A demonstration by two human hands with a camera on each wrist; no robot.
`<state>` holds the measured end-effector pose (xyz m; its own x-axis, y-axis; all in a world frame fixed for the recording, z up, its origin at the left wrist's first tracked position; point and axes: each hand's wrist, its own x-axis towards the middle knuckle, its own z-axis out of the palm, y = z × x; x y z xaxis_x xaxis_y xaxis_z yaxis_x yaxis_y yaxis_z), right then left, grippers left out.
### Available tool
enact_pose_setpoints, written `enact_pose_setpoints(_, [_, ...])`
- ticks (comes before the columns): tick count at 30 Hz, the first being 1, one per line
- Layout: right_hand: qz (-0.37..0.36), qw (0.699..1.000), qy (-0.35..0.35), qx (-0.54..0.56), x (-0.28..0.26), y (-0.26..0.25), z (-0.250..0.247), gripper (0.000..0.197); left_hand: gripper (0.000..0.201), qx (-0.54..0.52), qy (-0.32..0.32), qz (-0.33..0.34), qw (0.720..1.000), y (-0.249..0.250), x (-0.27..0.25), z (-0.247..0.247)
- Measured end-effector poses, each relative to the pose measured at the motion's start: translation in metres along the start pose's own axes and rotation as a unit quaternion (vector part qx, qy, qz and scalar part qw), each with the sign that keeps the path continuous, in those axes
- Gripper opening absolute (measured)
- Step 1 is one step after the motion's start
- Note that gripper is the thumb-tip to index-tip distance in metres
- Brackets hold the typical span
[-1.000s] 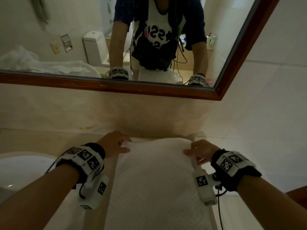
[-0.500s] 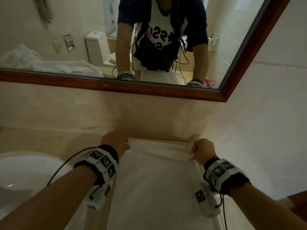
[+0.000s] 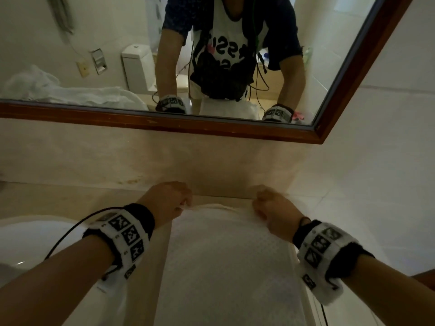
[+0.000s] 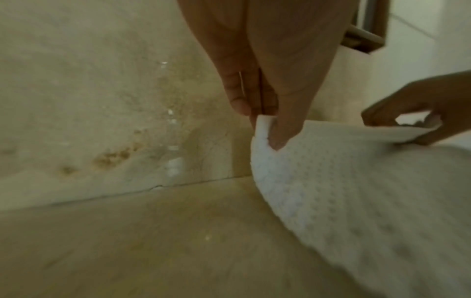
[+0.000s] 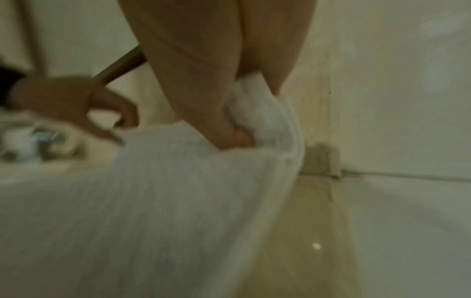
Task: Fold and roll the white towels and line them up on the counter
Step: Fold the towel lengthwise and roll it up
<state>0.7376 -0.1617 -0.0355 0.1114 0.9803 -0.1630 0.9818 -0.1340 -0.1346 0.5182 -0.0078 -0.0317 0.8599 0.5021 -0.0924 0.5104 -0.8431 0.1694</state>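
Across the top of the head view, a large wall mirror in a dark brown wooden frame point(image 3: 211, 128), reflecting a person's torso, a white toilet point(image 3: 137, 67) and a heap of crumpled white cloth point(image 3: 58, 92) at the left edge. Below it, a beige marble-look wall point(image 3: 117, 158) with brownish stains near its foot, meeting a pale beige stone worktop point(image 3: 58, 198) that fills the lower half of the frame.

In the lower centre, a long white towel with a dotted waffle weave point(image 3: 226, 267), spread along the worktop from the bottom edge of the frame up to just short of the wall, its far edge raised off the surface. At lower left, part of a white round basin point(image 3: 28, 238), just beside the towel's left side.

Entering from the bottom corners, two forearms wearing black-and-white marker bands. Left hand point(image 3: 168, 201) at the towel's far left corner: thumb and fingers point(image 4: 239, 100) pressed together, pinching that corner, shown plainly in the left wrist view. Right hand point(image 3: 274, 210) at the far right corner: fingers point(image 5: 229, 135) curled round a bunched fold of the towel's hem, clear enough in the blurred right wrist view. Both hands close to the wall, apart by the towel's width, with the edge stretched between them and sagging slightly in the middle.
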Motion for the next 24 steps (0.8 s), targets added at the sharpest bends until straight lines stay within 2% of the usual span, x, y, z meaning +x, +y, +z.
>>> enact_pose_setpoints(1, [-0.023,0.998,-0.023,-0.06,-0.009,-0.005,0.005,0.023,0.027,0.028,-0.037,0.031,0.998,0.001,-0.004,0.005])
enact_pose_setpoints(2, [-0.05,0.991,-0.013,-0.125,-0.015,-0.006,0.016,0.028,0.026,0.044,-0.084,0.056,0.994,0.004,-0.008,0.011])
enact_pose_setpoints(4, [-0.042,0.987,-0.117,-0.098,-0.023,-0.009,0.019,0.025,0.026,0.028,-0.148,0.075,0.986,0.007,-0.015,0.022])
enact_pose_setpoints(5, [-0.042,0.981,-0.164,-0.089,-0.024,-0.004,0.017,0.018,0.028,-0.011,-0.153,0.057,0.987,0.007,-0.016,0.024])
enact_pose_setpoints(7, [-0.03,0.985,-0.163,-0.04,-0.016,0.005,0.006,0.012,0.028,-0.137,-0.112,-0.003,0.984,0.005,-0.011,0.024])
enact_pose_setpoints(8, [-0.01,0.988,-0.156,-0.004,-0.012,0.007,0.0,0.02,0.032,-0.186,-0.084,-0.028,0.978,0.003,-0.007,0.024])
enact_pose_setpoints(9, [0.013,0.989,-0.146,0.027,-0.005,0.011,0.0,0.029,0.045,-0.217,-0.071,-0.053,0.972,0.002,-0.004,0.025])
enact_pose_setpoints(11, [0.047,0.986,-0.152,0.04,0.003,0.011,0.0,0.045,0.067,-0.194,-0.117,-0.086,0.97,0.003,-0.002,0.025])
enact_pose_setpoints(12, [0.05,0.985,-0.16,0.031,0.003,0.008,0.003,0.042,0.066,-0.159,-0.142,-0.087,0.973,0.006,-0.003,0.026])
enact_pose_setpoints(13, [0.038,0.988,-0.149,0.017,0.0,0.005,0.007,0.028,0.059,-0.124,-0.153,-0.088,0.976,0.007,-0.003,0.029])
enact_pose_setpoints(14, [0.028,0.991,-0.127,0.01,-0.003,0.0,0.009,0.019,0.05,-0.092,-0.142,-0.086,0.982,0.009,-0.003,0.029])
enact_pose_setpoints(16, [0.029,0.995,-0.095,0.004,-0.007,-0.005,0.008,0.031,0.032,-0.023,-0.074,-0.038,0.996,0.016,-0.005,0.02])
enact_pose_setpoints(17, [0.017,0.996,-0.081,-0.018,-0.008,-0.007,0.007,0.027,0.024,0.014,-0.02,-0.004,1.0,0.016,-0.006,0.018])
enact_pose_setpoints(18, [-0.003,0.997,-0.052,-0.05,-0.01,-0.01,0.003,0.018,0.02,0.049,0.02,0.027,0.998,0.019,-0.006,0.015])
enact_pose_setpoints(19, [-0.019,0.996,-0.02,-0.085,-0.009,-0.01,0.003,0.014,0.023,0.065,0.021,0.054,0.996,0.023,-0.008,0.01])
enact_pose_setpoints(20, [-0.024,0.993,-0.008,-0.119,-0.01,-0.014,0.002,0.021,0.025,0.105,0.046,0.067,0.991,0.028,-0.009,0.008])
enact_pose_setpoints(21, [-0.037,0.988,-0.01,-0.148,-0.01,-0.018,0.004,0.029,0.022,0.13,0.013,0.07,0.989,0.032,-0.008,0.013])
enact_pose_setpoints(22, [-0.042,0.987,-0.045,-0.149,-0.012,-0.022,0.008,0.033,0.019,0.126,-0.022,0.063,0.99,0.033,-0.009,0.024])
enact_pose_setpoints(24, [-0.026,0.981,-0.144,-0.124,-0.019,-0.025,0.016,0.038,0.021,0.065,-0.14,0.044,0.987,0.033,-0.013,0.037])
